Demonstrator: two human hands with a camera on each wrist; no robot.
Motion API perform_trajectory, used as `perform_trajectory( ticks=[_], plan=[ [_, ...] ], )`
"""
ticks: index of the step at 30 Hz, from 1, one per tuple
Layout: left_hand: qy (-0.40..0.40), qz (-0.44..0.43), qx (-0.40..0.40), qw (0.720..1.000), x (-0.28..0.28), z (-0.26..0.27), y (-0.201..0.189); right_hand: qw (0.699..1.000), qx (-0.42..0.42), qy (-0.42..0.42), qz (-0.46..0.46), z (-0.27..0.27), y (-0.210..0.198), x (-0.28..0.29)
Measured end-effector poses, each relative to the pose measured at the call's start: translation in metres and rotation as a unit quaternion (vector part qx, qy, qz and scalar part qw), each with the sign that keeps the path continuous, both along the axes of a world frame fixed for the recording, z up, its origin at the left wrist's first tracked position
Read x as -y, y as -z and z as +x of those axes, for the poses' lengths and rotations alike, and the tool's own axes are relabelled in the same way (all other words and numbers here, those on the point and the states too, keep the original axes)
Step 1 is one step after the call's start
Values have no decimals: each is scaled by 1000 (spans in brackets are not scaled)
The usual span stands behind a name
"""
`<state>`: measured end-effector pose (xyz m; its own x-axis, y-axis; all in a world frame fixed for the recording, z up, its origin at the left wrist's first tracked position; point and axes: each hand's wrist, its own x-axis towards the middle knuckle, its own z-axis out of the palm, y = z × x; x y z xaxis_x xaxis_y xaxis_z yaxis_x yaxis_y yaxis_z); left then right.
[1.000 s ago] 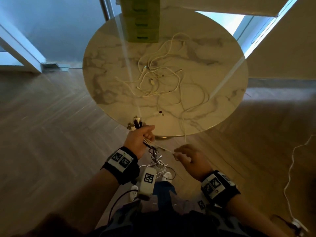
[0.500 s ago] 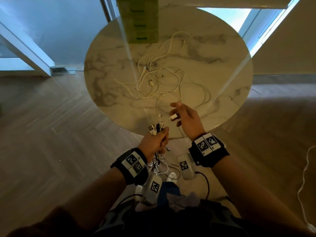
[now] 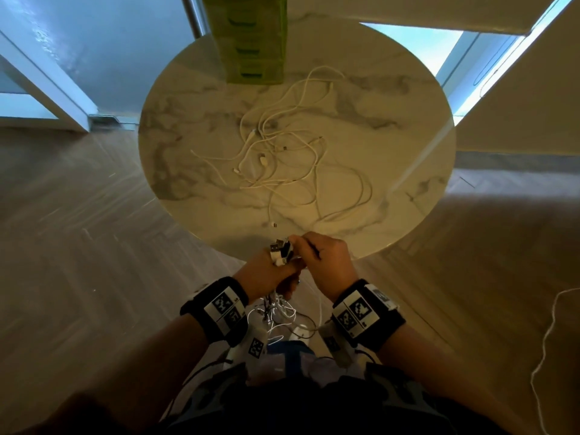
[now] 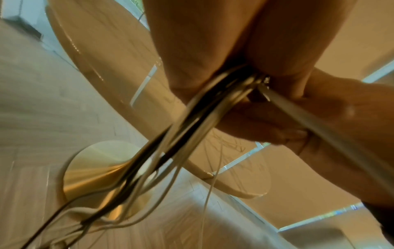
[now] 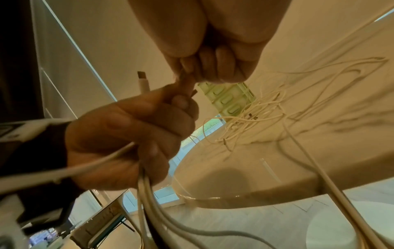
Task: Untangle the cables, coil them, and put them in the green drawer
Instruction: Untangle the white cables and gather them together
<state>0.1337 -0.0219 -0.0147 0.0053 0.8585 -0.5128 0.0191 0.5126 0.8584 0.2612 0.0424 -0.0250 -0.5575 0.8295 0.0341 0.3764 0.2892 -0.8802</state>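
Both your hands' fingers clamp the gathered cable ends [image 3: 281, 252]; loose cables [image 3: 282, 158] at 12 o'clock remain untangled, uncoiled.

Domestic interior, probably a living room. Indicators: herringbone wood floor [image 3: 78, 246], round marble-top table [image 3: 408, 127] on a brass pedestal base [image 4: 93, 176], white-framed floor-level glazing [image 3: 40, 80], plain cream wall [image 3: 518, 98].
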Motion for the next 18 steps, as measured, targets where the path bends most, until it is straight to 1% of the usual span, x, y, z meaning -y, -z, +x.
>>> perform_trajectory(
  ticks=[2, 3, 4, 6, 7, 8, 9, 10, 11, 12, 13, 15, 16, 18],
  plan=[
    [-18, -11, 14, 1000, -1, 4, 4, 998, 50, -24, -42, -1, 2, -5],
    [-38, -19, 20, 999, -2, 5, 8, 996, 68, -12, -64, -2, 2, -8],
    [-66, -31, 25, 997, -3, 5, 12, 992, 76, 29, -93, -2, 4, -14],
    [-134, -72, 31, 988, -9, 3, 19, 974, 94, 136, -151, 1, 16, -31],
    [-161, -94, 42, 982, -14, 2, 22, 964, 131, 158, -167, 2, 24, -40],
    [-181, -112, 61, 975, -18, 2, 24, 956, 190, 147, -171, 3, 32, -48],
    [-190, -124, 70, 971, -23, 1, 25, 947, 248, 115, -166, 3, 38, -53],
    [-188, -130, 63, 971, -27, 1, 27, 943, 283, 83, -153, 3, 41, -56],
    [-175, -131, 45, 975, -32, 1, 27, 945, 291, 64, -135, 2, 39, -56],
    [-160, -132, 33, 978, -38, 1, 27, 954, 271, 55, -115, 2, 35, -52],
    [-144, -136, 34, 980, -44, 1, 25, 966, 233, 56, -95, 3, 29, -45],
    [-134, -147, 82, 977, -59, -2, 21, 984, 161, 53, -52, 9, 13, -27],
    [-138, -150, 121, 972, -66, -4, 18, 986, 156, 28, -41, 14, 8, -18],
    [-146, -145, 182, 962, -78, -6, 12, 982, 181, -37, -45, 22, 10, 1]
  ],
)
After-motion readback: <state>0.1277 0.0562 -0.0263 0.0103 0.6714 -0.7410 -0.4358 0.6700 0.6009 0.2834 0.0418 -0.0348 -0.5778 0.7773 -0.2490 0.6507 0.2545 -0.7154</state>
